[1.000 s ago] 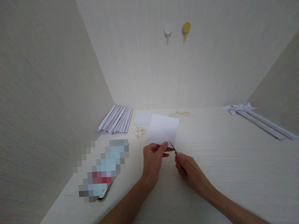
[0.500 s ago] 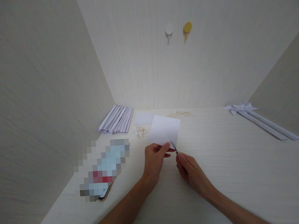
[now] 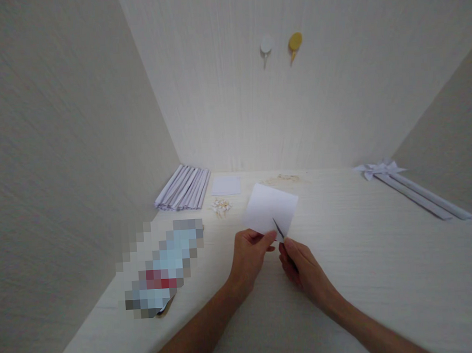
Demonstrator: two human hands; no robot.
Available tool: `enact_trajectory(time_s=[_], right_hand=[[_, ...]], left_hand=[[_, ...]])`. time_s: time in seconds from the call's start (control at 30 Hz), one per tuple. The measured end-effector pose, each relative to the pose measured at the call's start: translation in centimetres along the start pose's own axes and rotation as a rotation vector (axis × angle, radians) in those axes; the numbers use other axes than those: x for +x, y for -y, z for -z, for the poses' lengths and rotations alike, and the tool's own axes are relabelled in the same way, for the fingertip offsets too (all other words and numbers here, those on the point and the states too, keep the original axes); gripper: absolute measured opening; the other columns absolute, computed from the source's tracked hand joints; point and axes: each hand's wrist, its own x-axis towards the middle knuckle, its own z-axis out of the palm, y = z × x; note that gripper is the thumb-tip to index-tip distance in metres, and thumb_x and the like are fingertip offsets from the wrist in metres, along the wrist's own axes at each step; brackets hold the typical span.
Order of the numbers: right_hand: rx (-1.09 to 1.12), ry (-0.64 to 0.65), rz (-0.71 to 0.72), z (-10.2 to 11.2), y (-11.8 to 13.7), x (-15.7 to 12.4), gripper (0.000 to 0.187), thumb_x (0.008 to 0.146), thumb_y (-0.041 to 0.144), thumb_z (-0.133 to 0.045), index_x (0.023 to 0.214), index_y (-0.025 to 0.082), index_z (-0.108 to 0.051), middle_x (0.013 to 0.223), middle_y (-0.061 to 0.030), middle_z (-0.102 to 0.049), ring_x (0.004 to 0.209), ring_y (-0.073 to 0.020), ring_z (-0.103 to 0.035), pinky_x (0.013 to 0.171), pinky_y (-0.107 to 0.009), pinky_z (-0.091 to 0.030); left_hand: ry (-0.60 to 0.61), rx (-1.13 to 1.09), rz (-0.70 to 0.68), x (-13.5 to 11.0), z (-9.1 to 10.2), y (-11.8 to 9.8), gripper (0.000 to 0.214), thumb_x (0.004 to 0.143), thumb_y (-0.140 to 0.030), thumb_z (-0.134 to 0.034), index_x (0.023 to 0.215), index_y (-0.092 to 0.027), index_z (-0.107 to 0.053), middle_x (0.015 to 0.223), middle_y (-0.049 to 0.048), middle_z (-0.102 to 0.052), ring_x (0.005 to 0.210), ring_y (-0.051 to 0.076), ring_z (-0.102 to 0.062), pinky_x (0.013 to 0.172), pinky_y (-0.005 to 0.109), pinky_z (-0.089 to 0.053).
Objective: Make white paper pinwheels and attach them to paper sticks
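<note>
A square sheet of white paper (image 3: 270, 206) is pinched at its near edge by my left hand (image 3: 251, 255), thumb on top. My right hand (image 3: 303, 263) is closed around a pair of scissors (image 3: 279, 228). Their dark, pointed blade lies over the paper near its closest corner, pointing away from me. The scissors' handles are hidden inside my fingers. Just beyond my left hand, a small pile of white-tipped bits (image 3: 221, 206) sits on the table, and behind it lies another stack of white square paper (image 3: 226, 185).
Rolled paper tubes (image 3: 184, 187) are stacked at the back left. A blurred-out phone-like object (image 3: 167, 271) lies on the left. Two paper tubes with a folded paper flower (image 3: 379, 169) rest on the right. White (image 3: 266, 45) and yellow (image 3: 295, 41) hooks hang on the back wall.
My left hand has shifted right with the paper, which has turned slightly clockwise. More of the scissors' blade now lies over the sheet. My right hand has moved only a little.
</note>
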Motion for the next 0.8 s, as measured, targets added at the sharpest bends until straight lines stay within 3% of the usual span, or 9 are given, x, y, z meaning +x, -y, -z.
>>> enact_trajectory(time_s=[0.8], right_hand=[[0.075, -0.023, 0.008, 0.07, -0.25, -0.02, 0.039, 0.074, 0.054, -0.040, 0.055, 0.019, -0.032, 0.047, 0.0068, -0.027, 0.041, -0.0061, -0.021, 0.037, -0.021, -0.013]], left_hand=[[0.075, -0.023, 0.000, -0.14, 0.05, 0.26, 0.015, 0.055, -0.026, -0.066, 0.053, -0.012, -0.063, 0.053, 0.0021, -0.061, 0.048, 0.010, -0.053, 0.048, 0.021, -0.045]])
